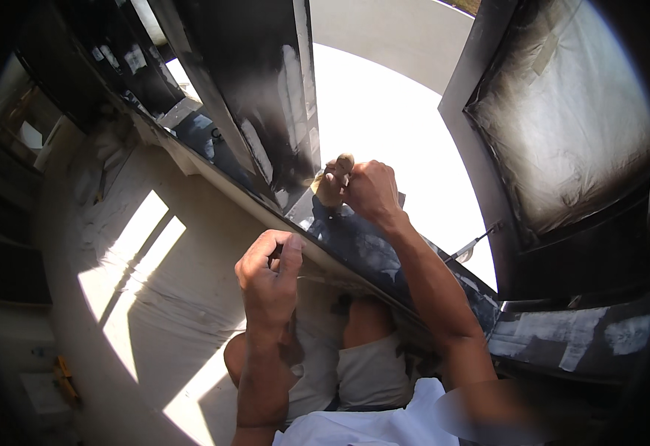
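Along the dark sill edge (pixel 354 245), running lower right to upper left, the right hand (pixel 369 189) pinches a tan wad (pixel 330 186); the left hand (pixel 269 275) is clenched nearer.

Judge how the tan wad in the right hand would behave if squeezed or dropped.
The wad looks crumpled and soft, so it probably squashes easily. The right hand pinches it with fingertips alone, suggesting it is light. Its lumpy shape would hardly roll.

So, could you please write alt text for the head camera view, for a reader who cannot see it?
A person's right hand grips a small tan object against a dark, patchily painted frame, while the left hand pinches the frame's lower edge. Below lies a sunlit pale drop cloth.
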Demonstrator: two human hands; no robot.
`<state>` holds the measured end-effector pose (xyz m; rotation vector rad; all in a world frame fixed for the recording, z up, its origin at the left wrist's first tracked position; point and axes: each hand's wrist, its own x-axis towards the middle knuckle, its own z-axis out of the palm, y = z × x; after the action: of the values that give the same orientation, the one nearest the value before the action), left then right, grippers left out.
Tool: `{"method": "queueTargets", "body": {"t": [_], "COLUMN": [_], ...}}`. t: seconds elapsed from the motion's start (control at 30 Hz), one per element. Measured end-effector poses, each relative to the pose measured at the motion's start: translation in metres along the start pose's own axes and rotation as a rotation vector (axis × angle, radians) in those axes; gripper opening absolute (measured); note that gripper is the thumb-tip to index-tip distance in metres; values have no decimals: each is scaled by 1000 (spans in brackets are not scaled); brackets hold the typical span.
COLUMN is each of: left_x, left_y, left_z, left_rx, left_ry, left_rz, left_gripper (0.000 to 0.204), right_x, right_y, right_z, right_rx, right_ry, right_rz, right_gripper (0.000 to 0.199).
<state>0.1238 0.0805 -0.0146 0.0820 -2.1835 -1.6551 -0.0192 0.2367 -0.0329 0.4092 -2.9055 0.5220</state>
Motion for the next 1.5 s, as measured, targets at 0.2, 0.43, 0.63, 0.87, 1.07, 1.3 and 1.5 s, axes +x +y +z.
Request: {"method": "queueTargets", "body": {"t": [0.2, 0.43, 0.63, 0.87, 1.07, 1.3, 1.5], "left_x": [-2, -2, -1, 0, 0, 33, 85], "left_y": [-3, 0, -3, 3, -15, -21, -52], "left_z": [3, 13, 17, 27, 60, 59, 83], "left_rx": [99, 105, 123, 131, 111, 441, 790], "left_ry": [-70, -92, -135, -169, -263, -213, -541], "left_rz": [-10, -46, -55, -91, -64, 152, 431], "left_gripper": [17, 19, 19, 20, 20, 16, 36], "right_x": [4, 42, -7, -53, -40, -130, -219], "right_y": [47, 98, 90, 128, 115, 140, 129], "right_z": [-24, 18, 22, -98, -29, -137, -135], "right_rx": [1040, 215, 790, 150, 396, -108, 449], "right_ry": [90, 70, -187, -149, -217, -50, 247], "right_rz": [97, 184, 61, 389, 268, 618, 463], "right_gripper": [31, 28, 36, 39, 49, 35, 40]}}
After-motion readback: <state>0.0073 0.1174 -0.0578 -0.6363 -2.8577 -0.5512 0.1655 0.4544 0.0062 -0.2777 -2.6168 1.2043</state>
